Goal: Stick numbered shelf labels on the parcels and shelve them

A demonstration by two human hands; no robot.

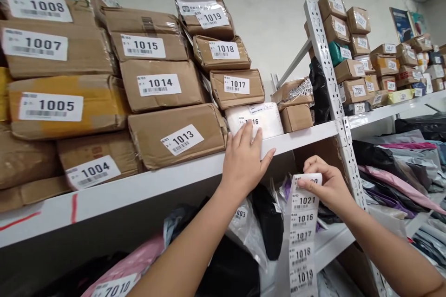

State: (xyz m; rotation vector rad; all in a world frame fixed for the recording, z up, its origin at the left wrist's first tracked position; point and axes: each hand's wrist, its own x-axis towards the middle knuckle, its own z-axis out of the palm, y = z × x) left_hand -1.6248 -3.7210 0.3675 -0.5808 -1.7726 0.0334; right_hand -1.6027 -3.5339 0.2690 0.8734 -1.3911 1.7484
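My left hand (243, 160) lies with fingers spread against the front of a white parcel (273, 120), its fingertips on the label numbered 1016. The parcel sits on the shelf under a box labelled 1017 (237, 88) and beside a box labelled 1013 (177, 134). Lower and to the right, my right hand (325, 183) pinches the top of a strip of number labels (303, 236). The strip hangs down, showing 1021, 1016, 1017, 1018 and 1019. My thumb partly covers the topmost label, which ends in 20.
Stacked cardboard boxes (156, 79) fill the shelf to the left. Two small boxes (296, 116) stand right of the white parcel. A perforated metal upright (322, 60) rises beyond them. Bagged parcels (251, 232) lie on the shelf below, and more boxes (355, 90) stand at right.
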